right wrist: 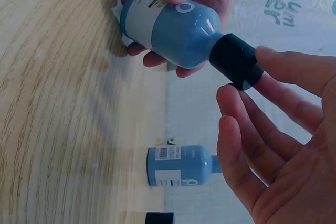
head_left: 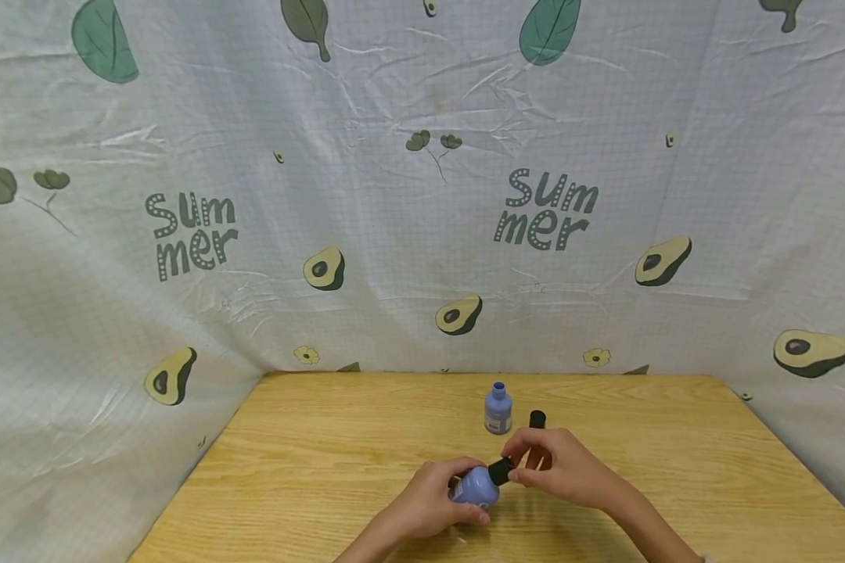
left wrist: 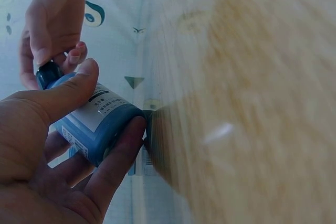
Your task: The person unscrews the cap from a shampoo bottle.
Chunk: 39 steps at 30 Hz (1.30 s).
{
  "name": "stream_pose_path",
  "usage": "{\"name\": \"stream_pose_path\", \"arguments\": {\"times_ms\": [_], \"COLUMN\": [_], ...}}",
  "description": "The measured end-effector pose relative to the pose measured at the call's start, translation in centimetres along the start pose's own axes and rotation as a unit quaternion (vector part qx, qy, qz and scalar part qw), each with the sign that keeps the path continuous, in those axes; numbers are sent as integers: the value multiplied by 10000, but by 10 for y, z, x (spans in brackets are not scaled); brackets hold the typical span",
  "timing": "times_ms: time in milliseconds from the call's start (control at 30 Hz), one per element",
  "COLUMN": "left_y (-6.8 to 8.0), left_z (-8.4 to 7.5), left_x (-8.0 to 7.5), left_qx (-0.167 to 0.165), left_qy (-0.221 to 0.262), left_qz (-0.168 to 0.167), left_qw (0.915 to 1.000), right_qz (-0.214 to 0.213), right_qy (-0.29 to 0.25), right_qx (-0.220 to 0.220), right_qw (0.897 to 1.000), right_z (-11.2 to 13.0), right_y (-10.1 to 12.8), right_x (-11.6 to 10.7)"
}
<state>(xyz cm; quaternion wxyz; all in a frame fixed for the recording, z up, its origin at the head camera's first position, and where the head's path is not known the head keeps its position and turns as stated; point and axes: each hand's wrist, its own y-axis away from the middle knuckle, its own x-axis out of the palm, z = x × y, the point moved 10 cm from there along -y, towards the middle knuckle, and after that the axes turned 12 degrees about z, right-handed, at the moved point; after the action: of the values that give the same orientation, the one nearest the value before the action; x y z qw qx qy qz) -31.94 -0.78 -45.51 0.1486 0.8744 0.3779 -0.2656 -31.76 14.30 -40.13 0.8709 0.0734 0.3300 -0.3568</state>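
My left hand (head_left: 433, 500) grips a small blue bottle (head_left: 476, 486) round its body, holding it tilted with the neck toward the right. A black cap (right wrist: 237, 61) sits at the bottle's neck. My right hand (head_left: 562, 469) pinches that cap between thumb and fingers. In the left wrist view the held bottle (left wrist: 107, 114) shows a white printed label, and the left thumb lies along its side. Whether the cap is screwed tight cannot be seen.
A second blue bottle (head_left: 498, 410), uncapped, stands upright on the wooden table (head_left: 338, 438) behind the hands. Another black cap (head_left: 537, 419) is just beyond the right hand. A white cloth (head_left: 380, 211) printed with avocados hangs round the table's back and sides.
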Motion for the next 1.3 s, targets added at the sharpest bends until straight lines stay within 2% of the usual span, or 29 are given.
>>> {"name": "stream_pose_path", "arguments": {"times_ms": [433, 933, 1200, 1300], "left_y": [1, 0, -1, -1], "left_z": [-3, -1, 0, 0], "left_x": [1, 1, 1, 1], "left_qx": [65, 10, 47, 32], "left_qy": [-31, -25, 3, 18], "left_qz": [-5, -3, -9, 6], "left_qw": [10000, 10000, 10000, 10000], "right_qz": [49, 30, 107, 106], "right_qy": [-72, -93, -127, -120], "right_qx": [189, -208, 113, 100], "right_qw": [9998, 9997, 9998, 9998], "right_z": [-6, 1, -7, -8], "right_y": [-1, 0, -2, -1], "right_x": [2, 2, 5, 5]}}
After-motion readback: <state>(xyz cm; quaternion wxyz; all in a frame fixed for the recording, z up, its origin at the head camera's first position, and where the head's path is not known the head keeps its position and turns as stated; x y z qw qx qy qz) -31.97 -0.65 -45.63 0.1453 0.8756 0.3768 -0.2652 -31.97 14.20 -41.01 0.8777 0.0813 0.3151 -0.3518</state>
